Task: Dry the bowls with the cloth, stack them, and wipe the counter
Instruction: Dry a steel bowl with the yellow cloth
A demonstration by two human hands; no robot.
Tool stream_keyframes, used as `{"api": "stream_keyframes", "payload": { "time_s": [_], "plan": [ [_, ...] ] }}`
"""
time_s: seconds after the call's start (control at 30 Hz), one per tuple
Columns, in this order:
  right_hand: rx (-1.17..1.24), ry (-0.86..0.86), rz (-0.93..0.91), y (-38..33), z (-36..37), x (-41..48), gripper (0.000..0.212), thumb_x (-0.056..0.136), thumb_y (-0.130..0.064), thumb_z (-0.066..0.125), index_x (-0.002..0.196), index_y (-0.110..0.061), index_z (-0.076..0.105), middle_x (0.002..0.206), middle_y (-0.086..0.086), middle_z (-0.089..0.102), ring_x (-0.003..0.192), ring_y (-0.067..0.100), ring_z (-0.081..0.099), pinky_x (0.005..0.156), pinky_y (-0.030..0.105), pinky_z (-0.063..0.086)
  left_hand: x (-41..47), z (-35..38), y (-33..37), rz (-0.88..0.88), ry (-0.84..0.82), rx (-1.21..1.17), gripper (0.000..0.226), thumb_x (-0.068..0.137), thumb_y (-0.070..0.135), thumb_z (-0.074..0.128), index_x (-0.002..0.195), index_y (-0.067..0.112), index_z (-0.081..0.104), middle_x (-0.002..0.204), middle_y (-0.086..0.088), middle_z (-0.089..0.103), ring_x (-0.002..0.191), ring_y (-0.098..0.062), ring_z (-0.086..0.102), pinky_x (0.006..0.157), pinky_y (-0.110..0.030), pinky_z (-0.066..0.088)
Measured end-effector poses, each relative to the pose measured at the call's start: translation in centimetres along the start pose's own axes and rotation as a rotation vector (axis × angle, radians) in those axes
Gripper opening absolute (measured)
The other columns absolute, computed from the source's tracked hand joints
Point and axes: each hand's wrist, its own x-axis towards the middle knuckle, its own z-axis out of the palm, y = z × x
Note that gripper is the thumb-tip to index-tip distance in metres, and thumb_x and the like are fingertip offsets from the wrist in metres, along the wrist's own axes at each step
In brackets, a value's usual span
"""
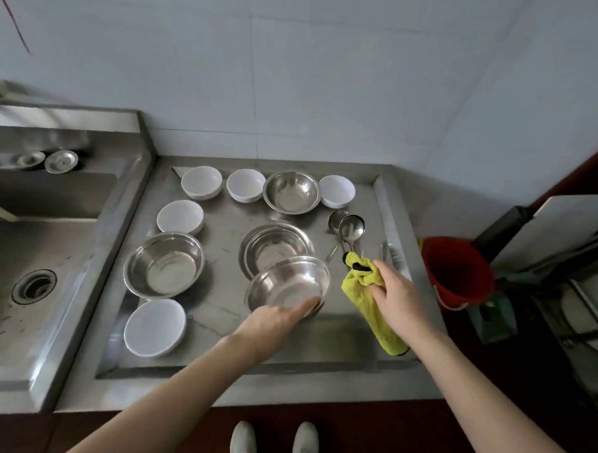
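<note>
Head view: in the middle of the frame the left hand (280, 319) grips the near rim of a steel bowl (288, 284), fingers curled under its edge. The bowl is tipped with its opening toward the camera and seems to be lifted off the counter (218, 312), just in front of a second steel bowl (276, 247) that sits flat. Right of centre, the right hand (397, 292) is closed round a bunched yellow cloth (373, 308), whose loose end hangs toward the lower right. Cloth and bowl are near each other but not touching.

The step in hand looks like drying this bowl. It would go best with the cloth spread over the fingers and pressed inside, swept round the wall and the bottom, while the left hand turns the bowl. The outside and the base come after (wet steel is likely slippery, so the rim grip should stay firm). The hanging end should be kept clear of the spoons (350, 228) just above the right hand.

The second steel bowl looks the natural base for the stack. White bowls (202, 182) line the upper centre and the left, none stacked.
</note>
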Motion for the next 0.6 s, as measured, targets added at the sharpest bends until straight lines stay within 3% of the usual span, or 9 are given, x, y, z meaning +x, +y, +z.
{"api": "stream_keyframes", "payload": {
  "time_s": [0.13,0.23,0.37,0.47,0.6],
  "plan": [
    [-0.024,0.035,-0.001,2.0,-0.6,-0.3,0.042,0.093,-0.018,0.053,0.134,-0.025,0.046,0.126,-0.003,0.059,0.108,0.022,0.057,0.084,0.035,0.046,1.2,1.5,2.1,0.054,-0.120,0.084,0.084,0.088,-0.008,0.046,0.154,0.030,0.011,0.123,-0.007,0.062,0.094,-0.030,0.066,0.071,-0.038,0.052],
    [-0.029,0.051,0.024,3.6,-0.7,-0.1,0.046,0.093,-0.016,0.055,0.138,-0.019,0.045,0.129,0.002,0.058,0.113,0.025,0.055,0.087,0.036,0.046,2.6,3.6,3.1,0.139,-0.176,0.178,0.090,0.086,-0.007,0.052,0.154,0.028,0.005,0.131,-0.004,0.057,0.098,-0.030,0.065,0.072,-0.038,0.053],
    [-0.041,0.036,0.033,5.2,-0.5,-0.2,0.045,0.093,-0.016,0.054,0.138,-0.019,0.045,0.128,0.001,0.058,0.111,0.025,0.055,0.085,0.037,0.047,4.1,5.4,4.6,0.218,-0.194,0.269,0.090,0.088,-0.003,0.053,0.154,0.027,-0.001,0.112,-0.005,0.058,0.090,-0.027,0.063,0.066,-0.036,0.049],
    [-0.019,0.027,0.036,6.3,-0.2,-0.4,0.043,0.092,-0.017,0.054,0.134,-0.020,0.047,0.120,0.001,0.060,0.104,0.025,0.057,0.081,0.041,0.050,5.4,6.6,5.1,0.212,-0.192,0.289,0.088,0.089,-0.001,0.053,0.154,0.026,-0.001,0.111,-0.005,0.060,0.092,-0.027,0.064,0.063,-0.035,0.042],
    [-0.011,-0.002,0.037,7.5,0.0,-0.7,0.042,0.093,-0.017,0.055,0.134,-0.019,0.048,0.117,0.000,0.061,0.101,0.023,0.058,0.078,0.036,0.049,6.6,7.9,5.6,0.208,-0.203,0.306,0.085,0.088,-0.001,0.054,0.153,0.027,0.007,0.111,-0.005,0.062,0.097,-0.029,0.062,0.066,-0.035,0.042]
  ]
}}
